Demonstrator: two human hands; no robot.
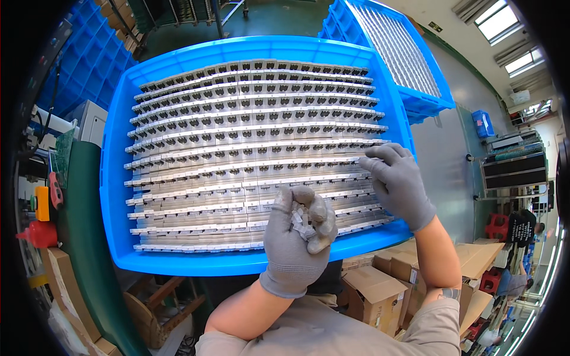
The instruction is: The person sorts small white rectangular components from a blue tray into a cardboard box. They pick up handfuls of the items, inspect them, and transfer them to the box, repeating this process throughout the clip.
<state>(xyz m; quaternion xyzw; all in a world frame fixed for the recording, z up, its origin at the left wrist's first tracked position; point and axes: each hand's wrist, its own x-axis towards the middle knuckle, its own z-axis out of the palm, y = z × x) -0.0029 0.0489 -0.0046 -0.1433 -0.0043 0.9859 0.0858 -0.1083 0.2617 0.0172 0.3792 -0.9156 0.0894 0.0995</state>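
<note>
Both my hands wear grey gloves. My left hand [300,243] is turned palm up over the near side of the blue bin, its stained fingers curled round several small translucent plastic pieces [303,222]. My right hand [399,187] reaches over the bin's right side, its fingertips pinched at the right end of one row. Whether a piece sits between those fingertips is too small to tell. Inside the blue bin [108,172] stand long rows of white parts [237,133]. Dark fittings show along the far and middle rows, while the nearest rows look mostly white.
Behind on the right is a second blue bin [439,83] with similar white rows. Open cardboard boxes [374,291] lie below my right arm. A green-covered surface [89,196] runs along the left, near a red bottle [40,234] and a red-handled tool [56,190]. People sit far right.
</note>
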